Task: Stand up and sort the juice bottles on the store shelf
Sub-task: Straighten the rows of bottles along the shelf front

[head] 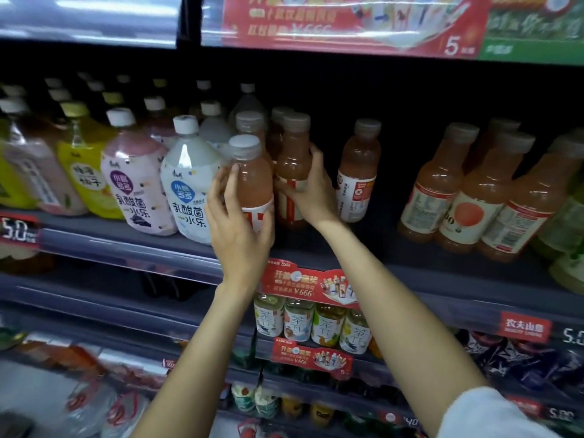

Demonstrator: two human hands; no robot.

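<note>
Both arms are up at the middle shelf (410, 248), right in the centre of the frame. The left hand (240, 226) wraps its fingers around the front pink juice bottle (252, 178), thumb side to the left, gripping it low over the white-and-red label; the bottle stands upright at the shelf's front edge. Just beside it, the right hand (311, 191) curls around the second pink juice bottle (292, 156), fingers over the label band, that one upright too and touching its neighbours behind. More grey-capped pink bottles queue directly behind these two. A lone pink bottle (358, 172) stands apart to the right of the right hand, with dark bare shelf around it. Further right, a cluster of pink bottles (474, 197) leans in the right of the frame. To the left, big white-capped bottles (189, 181) in white, purple-pink and yellow line up, tilted by the wide lens. Below the hands, a red promo tag (309, 286) hangs on the shelf rail, above a row of tea bottles (313, 324). A white sleeve (486, 415) shows at lower right.
</note>
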